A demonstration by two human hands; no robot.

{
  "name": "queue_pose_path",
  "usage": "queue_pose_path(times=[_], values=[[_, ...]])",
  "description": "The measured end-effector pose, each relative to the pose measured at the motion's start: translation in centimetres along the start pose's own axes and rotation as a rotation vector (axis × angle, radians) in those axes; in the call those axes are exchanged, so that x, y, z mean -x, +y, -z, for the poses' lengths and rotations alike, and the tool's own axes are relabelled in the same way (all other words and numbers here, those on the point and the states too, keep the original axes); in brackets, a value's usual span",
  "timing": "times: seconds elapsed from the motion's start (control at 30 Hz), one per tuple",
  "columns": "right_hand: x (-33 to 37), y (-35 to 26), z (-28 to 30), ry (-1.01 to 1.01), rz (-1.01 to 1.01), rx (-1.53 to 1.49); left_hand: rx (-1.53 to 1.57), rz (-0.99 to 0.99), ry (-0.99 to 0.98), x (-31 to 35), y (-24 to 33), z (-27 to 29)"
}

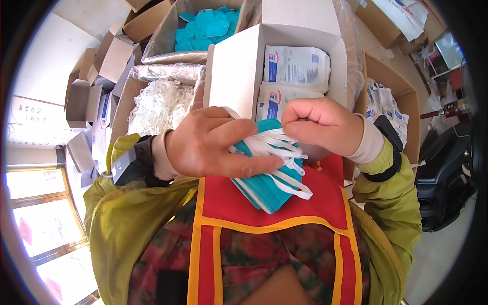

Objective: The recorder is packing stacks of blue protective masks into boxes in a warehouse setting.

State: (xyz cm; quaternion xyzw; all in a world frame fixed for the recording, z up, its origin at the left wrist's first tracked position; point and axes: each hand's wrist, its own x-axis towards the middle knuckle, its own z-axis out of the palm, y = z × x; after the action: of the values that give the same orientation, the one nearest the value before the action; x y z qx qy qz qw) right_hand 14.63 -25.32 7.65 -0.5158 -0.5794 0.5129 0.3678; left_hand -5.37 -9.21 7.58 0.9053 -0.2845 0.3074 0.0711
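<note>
My left hand grips a stack of teal face masks with white ear loops, held against my chest over a red and yellow apron. My right hand is closed, pinching the white ear loops at the top of the stack. Just beyond both hands stands an open white carton holding flat white packets with blue print.
A plastic-lined box of loose teal masks sits at the back. Left of the carton is a box of white elastic loops. A brown cardboard box with more packets stands at the right. Empty small boxes pile up at the left.
</note>
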Motion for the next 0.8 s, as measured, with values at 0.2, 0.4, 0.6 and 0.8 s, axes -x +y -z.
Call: queue_pose_path(times=[0.2,0.4,0.6,0.8], values=[[0.5,-1.2,-0.3,-0.068,-0.258,-0.425,0.034,0.005,-0.005,-0.1,-0.2,-0.2],[0.5,0.9,-1.0,-0.116,-0.063,-0.310,0.061,0.060,-0.043,0.1,0.0,-0.2],[0.5,-0.3,0.1,-0.089,-0.257,-0.615,0.053,0.009,-0.021,-0.2,-0.2,-0.1],[0.8,-0.8,-0.1,-0.135,-0.333,-0.455,0.070,0.015,-0.063,-0.1,-0.2,0.2]])
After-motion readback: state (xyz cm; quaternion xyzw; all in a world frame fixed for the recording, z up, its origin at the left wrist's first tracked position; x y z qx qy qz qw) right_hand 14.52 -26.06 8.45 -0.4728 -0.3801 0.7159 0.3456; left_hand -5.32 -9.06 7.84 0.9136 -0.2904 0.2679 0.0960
